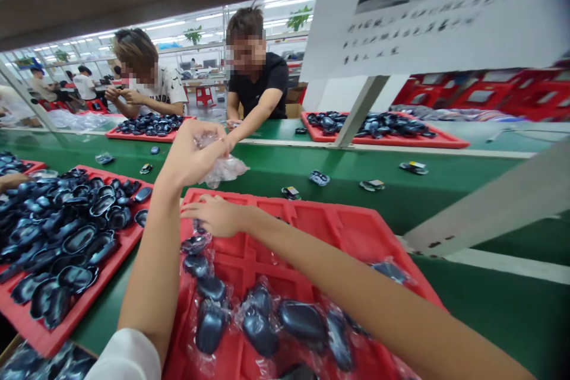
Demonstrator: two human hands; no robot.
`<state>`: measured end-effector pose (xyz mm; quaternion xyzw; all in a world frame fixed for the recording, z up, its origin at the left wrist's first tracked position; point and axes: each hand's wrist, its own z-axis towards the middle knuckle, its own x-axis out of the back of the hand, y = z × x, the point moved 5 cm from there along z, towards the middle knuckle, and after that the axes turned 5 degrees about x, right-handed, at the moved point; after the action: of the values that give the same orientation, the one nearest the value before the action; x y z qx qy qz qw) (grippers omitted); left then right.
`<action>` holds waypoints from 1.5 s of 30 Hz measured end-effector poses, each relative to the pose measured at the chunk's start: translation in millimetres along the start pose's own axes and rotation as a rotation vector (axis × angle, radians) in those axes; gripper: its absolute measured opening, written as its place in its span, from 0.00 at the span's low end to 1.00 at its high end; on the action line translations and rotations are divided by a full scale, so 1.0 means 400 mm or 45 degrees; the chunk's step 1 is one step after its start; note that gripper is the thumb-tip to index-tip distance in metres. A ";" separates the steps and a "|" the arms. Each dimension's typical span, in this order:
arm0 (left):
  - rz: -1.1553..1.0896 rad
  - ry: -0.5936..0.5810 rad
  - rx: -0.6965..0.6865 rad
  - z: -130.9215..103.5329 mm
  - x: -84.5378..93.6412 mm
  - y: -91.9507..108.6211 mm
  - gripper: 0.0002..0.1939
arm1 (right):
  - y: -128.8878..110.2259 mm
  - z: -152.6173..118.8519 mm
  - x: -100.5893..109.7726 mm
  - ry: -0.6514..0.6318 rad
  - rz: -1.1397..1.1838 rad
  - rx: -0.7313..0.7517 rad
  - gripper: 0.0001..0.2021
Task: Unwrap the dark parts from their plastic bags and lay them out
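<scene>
My left hand (192, 153) is raised above the far left corner of a red compartment tray (356, 225). Its fingers are closed on crumpled clear plastic bags (225, 171), which hang below the palm. Just under it, my right hand (216, 215) reaches across the tray with fingers stretched toward its left edge, beside a dark blue plastic shell (195, 244) in clear film. Whether the fingertips touch that shell I cannot tell. More film-wrapped dark shells (303, 322) lie in the near compartments, partly hidden by my right forearm.
On the left, another red tray (100, 285) is heaped with unwrapped shells. Small assembled parts (319, 178) lie along the green belt (342, 160). A co-worker's arm (258, 116) extends across from the far side. A white slanted post (481, 202) stands at right, under a hanging sheet (427, 29).
</scene>
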<state>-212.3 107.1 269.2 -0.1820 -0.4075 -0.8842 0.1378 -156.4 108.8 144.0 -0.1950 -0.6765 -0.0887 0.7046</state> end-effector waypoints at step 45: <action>-0.032 -0.566 0.216 0.004 -0.158 -0.028 0.24 | 0.103 -0.414 0.208 1.517 -0.185 -0.865 0.11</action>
<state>-159.6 121.3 235.2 -0.3548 -0.5029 -0.7867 0.0486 17.6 92.5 218.5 -0.2771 -0.1199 -0.4348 0.8484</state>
